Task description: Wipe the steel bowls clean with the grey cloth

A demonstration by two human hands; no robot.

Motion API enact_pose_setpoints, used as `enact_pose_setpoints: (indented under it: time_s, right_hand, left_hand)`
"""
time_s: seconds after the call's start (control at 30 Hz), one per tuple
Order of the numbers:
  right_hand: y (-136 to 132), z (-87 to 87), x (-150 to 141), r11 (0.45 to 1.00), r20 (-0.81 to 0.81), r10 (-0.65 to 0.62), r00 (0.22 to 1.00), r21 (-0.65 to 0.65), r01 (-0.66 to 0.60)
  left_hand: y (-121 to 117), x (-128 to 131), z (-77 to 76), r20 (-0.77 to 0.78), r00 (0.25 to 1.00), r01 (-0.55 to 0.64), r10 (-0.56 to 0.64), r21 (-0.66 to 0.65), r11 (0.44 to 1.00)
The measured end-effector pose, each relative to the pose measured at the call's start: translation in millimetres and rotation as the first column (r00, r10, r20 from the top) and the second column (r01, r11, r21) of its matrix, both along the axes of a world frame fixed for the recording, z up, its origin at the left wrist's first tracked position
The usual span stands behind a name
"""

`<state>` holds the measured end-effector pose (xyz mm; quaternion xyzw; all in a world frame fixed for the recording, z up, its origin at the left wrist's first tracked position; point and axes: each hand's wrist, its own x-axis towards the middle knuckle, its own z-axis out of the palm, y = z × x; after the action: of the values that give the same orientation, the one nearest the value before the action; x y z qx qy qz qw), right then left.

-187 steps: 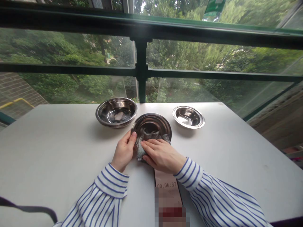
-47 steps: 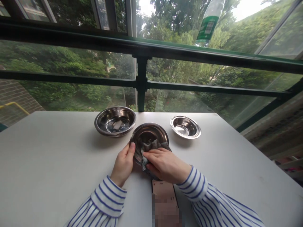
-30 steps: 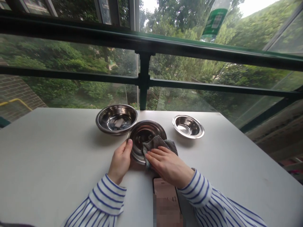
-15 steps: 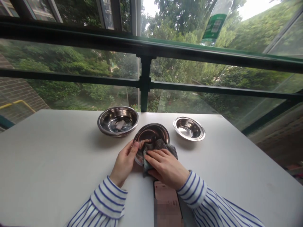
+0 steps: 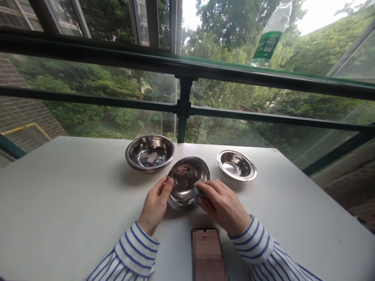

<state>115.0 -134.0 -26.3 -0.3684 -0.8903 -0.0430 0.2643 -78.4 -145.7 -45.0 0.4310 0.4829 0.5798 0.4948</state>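
A shiny steel bowl (image 5: 187, 175) is tilted towards me above the middle of the white table. My left hand (image 5: 155, 201) grips its left rim, thumb on the inside edge and fingers behind. At the bowl's right rim, my right hand (image 5: 224, 203) is closed on a grey cloth (image 5: 199, 186). Most of the cloth is hidden under the fingers, and only a small part shows by the fingertips against the rim.
A wider steel bowl (image 5: 150, 169) stands back left, apparently stacked. Back right sits a smaller wide-rimmed steel bowl (image 5: 236, 178). A phone (image 5: 207, 253) lies near me on the white table (image 5: 73, 207). Behind are a dark green railing (image 5: 184, 109) and a green-labelled bottle (image 5: 268, 45).
My right hand has drawn the cloth from the bowl's inside to its right rim and bunched it up. The left hand still holds the bowl. The view has shifted slightly.
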Motion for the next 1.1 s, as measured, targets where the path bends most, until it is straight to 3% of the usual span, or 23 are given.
enact_pose_setpoints:
  time_s: [0.13,0.2,0.33,0.47,0.6,0.73,0.87,0.93,1.1]
  right_hand:
    - [3.2,-0.3,1.3,0.931,-0.085,-0.248,0.965,0.254,0.262]
    - [3.7,-7.9,-5.1,0.935,-0.006,-0.274,0.962,0.230,0.268]
    - [-1.6,-21.3,-16.4,0.989,0.093,-0.122,0.988,-0.072,0.129]
    - [-5.9,-17.8,-7.8,0.961,0.040,0.103,0.994,-0.262,-0.089]
    - [-1.3,-8.6,7.4,0.949,0.124,0.206,0.971,-0.269,-0.167]
    - [5.3,-5.1,14.0,0.976,0.255,0.156,0.954,-0.191,-0.108]
    - [6.0,-5.3,7.2,0.991,0.275,0.075,0.959,-0.130,-0.041]
    - [2.8,-4.2,-2.4,0.979,0.248,0.124,0.961,-0.190,-0.077]
    - [-5.7,2.1,-23.7,0.887,0.109,0.319,0.941,-0.385,-0.256]
  left_hand:
    - [-1.2,2.1,-2.3,-0.032,0.997,-0.068,0.066,-0.071,0.995]
    - [-2.2,3.7,-1.1,-0.015,0.999,-0.050,0.049,-0.089,0.995]
    - [-3.4,5.6,3.9,0.044,0.998,-0.038,0.041,-0.074,0.996]
    - [-3.2,4.0,4.4,0.064,0.996,-0.062,0.068,-0.079,0.995]
    - [-2.0,0.6,0.5,0.027,0.996,-0.081,0.082,-0.054,0.995]
    - [-2.3,-0.3,-0.3,0.003,0.997,-0.075,0.075,-0.032,0.997]
    - [-3.5,3.1,1.4,0.043,0.999,-0.030,0.032,-0.058,0.998]
    - [-4.0,5.5,2.4,0.044,0.999,-0.030,0.032,-0.046,0.998]
    - [-4.9,7.9,4.6,0.042,0.999,-0.022,0.022,-0.015,1.000]
